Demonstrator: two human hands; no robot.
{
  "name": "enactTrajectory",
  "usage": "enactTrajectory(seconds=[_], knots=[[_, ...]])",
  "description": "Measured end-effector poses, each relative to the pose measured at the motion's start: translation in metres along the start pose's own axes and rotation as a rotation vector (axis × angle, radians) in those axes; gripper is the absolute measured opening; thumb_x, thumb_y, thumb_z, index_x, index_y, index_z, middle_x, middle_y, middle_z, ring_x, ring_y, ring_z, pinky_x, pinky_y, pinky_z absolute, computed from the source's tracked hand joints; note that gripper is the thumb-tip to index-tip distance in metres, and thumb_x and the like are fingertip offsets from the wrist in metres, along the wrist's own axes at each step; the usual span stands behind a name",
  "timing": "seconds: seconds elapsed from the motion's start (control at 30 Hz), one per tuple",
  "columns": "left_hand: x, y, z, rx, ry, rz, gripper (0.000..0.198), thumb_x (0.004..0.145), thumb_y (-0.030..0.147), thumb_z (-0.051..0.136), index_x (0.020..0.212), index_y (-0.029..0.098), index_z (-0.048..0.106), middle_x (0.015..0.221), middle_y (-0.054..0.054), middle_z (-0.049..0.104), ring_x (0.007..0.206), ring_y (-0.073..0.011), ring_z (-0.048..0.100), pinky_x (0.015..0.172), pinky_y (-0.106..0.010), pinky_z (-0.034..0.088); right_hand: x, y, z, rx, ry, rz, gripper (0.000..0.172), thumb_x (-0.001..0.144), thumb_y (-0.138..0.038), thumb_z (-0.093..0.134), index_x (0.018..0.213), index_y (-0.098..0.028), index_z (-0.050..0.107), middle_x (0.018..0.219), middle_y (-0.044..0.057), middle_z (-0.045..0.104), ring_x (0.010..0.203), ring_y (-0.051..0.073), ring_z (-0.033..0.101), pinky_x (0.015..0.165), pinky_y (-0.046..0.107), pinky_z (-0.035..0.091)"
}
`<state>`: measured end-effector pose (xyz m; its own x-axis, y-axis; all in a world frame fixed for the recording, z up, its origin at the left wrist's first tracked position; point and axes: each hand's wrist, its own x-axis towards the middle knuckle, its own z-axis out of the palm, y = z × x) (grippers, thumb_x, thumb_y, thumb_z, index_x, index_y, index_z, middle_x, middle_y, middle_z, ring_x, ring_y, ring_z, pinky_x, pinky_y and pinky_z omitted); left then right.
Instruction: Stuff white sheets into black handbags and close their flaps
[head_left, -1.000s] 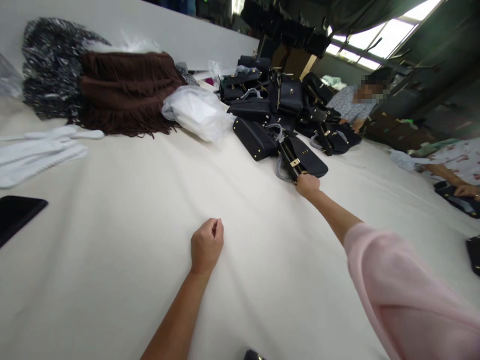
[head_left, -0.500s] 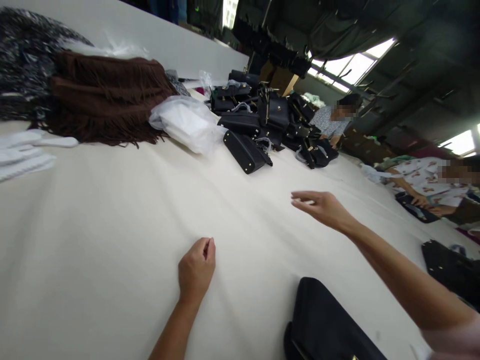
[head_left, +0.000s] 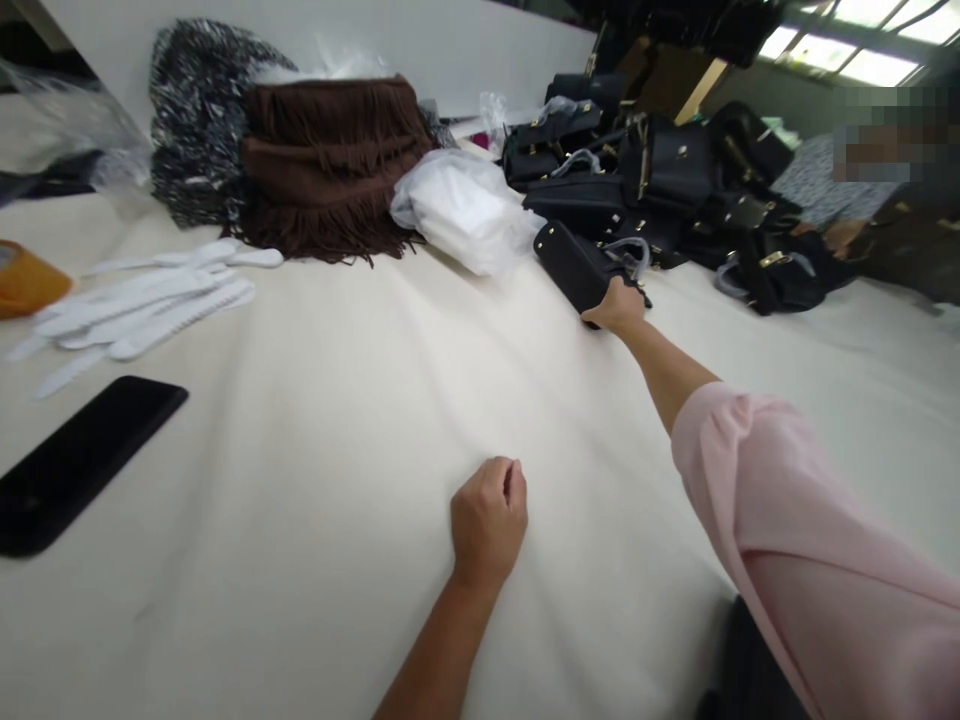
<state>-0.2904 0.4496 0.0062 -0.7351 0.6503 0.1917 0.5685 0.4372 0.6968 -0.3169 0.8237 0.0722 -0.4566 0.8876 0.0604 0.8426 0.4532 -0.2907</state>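
Observation:
My left hand rests on the pale table cover as a loose fist, with nothing visible in it. My right arm, in a pink sleeve, stretches forward. At its end my right hand grips the near end of a black handbag, thumb on the near side and fingers partly hidden behind. The bag lies on its side, its base studs showing, with a wrapped handle on its right. Close behind it is a heap of black handbags. Left of it lies a white package in clear plastic.
A brown fringed bag leans beside a black-and-white patterned item. White gloves, an orange tape roll and a black phone lie at left. Another dark item is at bottom right. A co-worker stands beyond the heap.
My right hand has reached forward from above the bare cover and taken hold of the black handbag. My left fist stays on the table. The view has swung left, bringing the phone and tape in.

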Motion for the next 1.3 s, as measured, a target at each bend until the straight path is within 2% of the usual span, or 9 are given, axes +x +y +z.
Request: enactTrajectory(seconds=[0.13,0.3,0.53,0.67,0.73,0.83,1.0,1.17,1.3], knots=[[0.001,0.001,-0.002,0.029,0.004,-0.01,0.026,0.095,0.029,0.042,0.073,0.022,0.053,0.068,0.001,0.061,0.061,-0.0123,0.053,0.06,-0.029,0.032,-0.051,0.042,-0.016,-0.097,0.134,-0.053,0.05,0.067,-0.039,0.078,0.106,-0.011,0.061,0.103,0.016,0.069,0.096,0.03,0.063,0.082,0.038,0.047],[0.001,0.001,-0.003,-0.086,0.042,-0.011,0.023,0.091,0.032,0.048,0.074,0.021,0.057,0.067,0.0,0.062,0.061,-0.0131,0.056,0.06,-0.026,0.037,-0.143,0.074,-0.033,-0.011,0.063,-0.108,0.031,0.074,-0.036,0.072,0.098,-0.019,0.064,0.092,0.005,0.072,0.089,0.023,0.068,0.074,0.03,0.047],[0.009,-0.009,-0.009,-1.003,0.414,-0.306,0.044,0.087,0.049,0.055,0.118,0.02,0.043,0.114,-0.012,0.062,0.102,-0.0189,0.065,0.093,-0.039,0.051,-0.331,0.057,-0.043,0.073,-0.021,-0.216,0.027,0.087,-0.024,0.057,0.114,-0.021,0.06,0.11,0.007,0.071,0.084,0.023,0.071,0.077,0.034,0.053],[0.014,-0.019,-0.018,-1.333,0.3,-0.309,0.053,0.084,0.053,0.059,0.122,0.024,0.036,0.123,-0.015,0.056,0.116,-0.0221,0.059,0.104,-0.048,0.043,-0.408,0.04,-0.075,0.349,-0.203,-0.452,0.021,0.09,-0.023,0.054,0.104,-0.024,0.07,0.11,0.004,0.072,0.091,0.02,0.071,0.081,0.03,0.054],[0.014,-0.021,-0.02,-1.38,0.225,-0.31,0.059,0.082,0.054,0.062,0.125,0.025,0.035,0.124,-0.015,0.055,0.117,-0.0233,0.058,0.105,-0.049,0.043,-0.399,0.038,-0.096,0.437,-0.088,-0.439,0.02,0.089,-0.029,0.058,0.102,-0.023,0.072,0.101,0.005,0.074,0.088,0.021,0.07,0.083,0.031,0.054],[0.012,-0.017,-0.02,-1.346,0.1,-0.298,0.071,0.077,0.051,0.07,0.131,0.024,0.033,0.129,-0.016,0.053,0.118,-0.0246,0.058,0.105,-0.049,0.043,-0.327,0.043,-0.106,0.364,0.261,-0.231,0.034,0.084,-0.037,0.063,0.113,-0.02,0.068,0.117,0.01,0.068,0.109,0.027,0.062,0.097,0.042,0.046],[0.008,-0.01,-0.016,-1.122,-0.081,-0.245,0.085,0.068,0.044,0.08,0.137,0.022,0.034,0.134,-0.018,0.052,0.125,-0.026,0.052,0.111,-0.046,0.037,-0.225,0.046,-0.048,0.593,-0.118,0.137,0.038,0.071,-0.038,0.073,0.096,-0.01,0.07,0.089,0.011,0.071,0.084,0.024,0.065,0.074,0.036,0.052],[0.011,-0.014,-0.031,-1.219,-0.171,-0.25,0.086,0.071,0.042,0.076,0.142,0.023,0.031,0.12,-0.012,0.063,0.109,-0.0266,0.063,0.102,-0.051,0.045,-0.268,0.034,-0.027,0.804,-0.067,0.069,0.019,0.075,-0.025,0.065,0.089,-0.014,0.07,0.085,0.004,0.071,0.086,0.019,0.064,0.081,0.032,0.05],[0.001,0.012,-0.068,-1.275,-0.235,-0.061,0.072,0.069,0.038,0.076,0.131,0.017,0.048,0.119,-0.006,0.064,0.114,-0.0262,0.058,0.106,-0.049,0.043,-0.337,0.026,-0.114,1.205,-0.145,-0.236,0.025,0.076,-0.034,0.069,0.092,-0.015,0.067,0.09,0.002,0.073,0.096,0.018,0.065,0.092,0.035,0.049]])
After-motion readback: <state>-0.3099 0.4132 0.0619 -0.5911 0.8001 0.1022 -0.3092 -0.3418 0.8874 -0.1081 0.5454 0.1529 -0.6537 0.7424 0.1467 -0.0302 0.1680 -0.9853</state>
